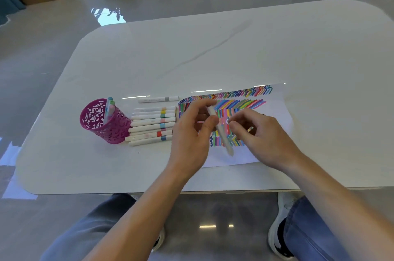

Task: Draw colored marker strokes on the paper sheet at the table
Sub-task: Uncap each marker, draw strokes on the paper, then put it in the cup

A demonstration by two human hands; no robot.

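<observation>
Knees in blue jeans (309, 228) and a white shoe (281, 213) sit below the near table edge; both forearms reach over it to the drawing. The left hand (191, 132) pinches a white marker (221, 132) between thumb and curled fingers, the barrel slanting above the sheet; it is blurred, so I cannot say which end bears the tip. The right hand (258, 134) hovers just beside the barrel with fingers bent toward it; whether it grasps a cap or anything else I cannot tell. My reading is that a cap is being pulled off or pushed on, which would explain two hands meeting at one pen.

The paper sheet (275, 111) lies flat on the table (234, 47) in front of the person, under both hands; thin and matte white, it is dense with short slanted strokes in many colours, with the right margin and near edge bare. To its left a row of markers (151, 125) lies side by side, round white plastic barrels with coloured bands, handy for the left hand; a grey-banded marker (158, 99) lies apart beyond them. A magenta pen cup (102, 124), pierced in a leafy pattern, stands at the row's left end with a couple of pens inside; the tabletop is glossy white, faintly grey-veined, with rounded corners.
</observation>
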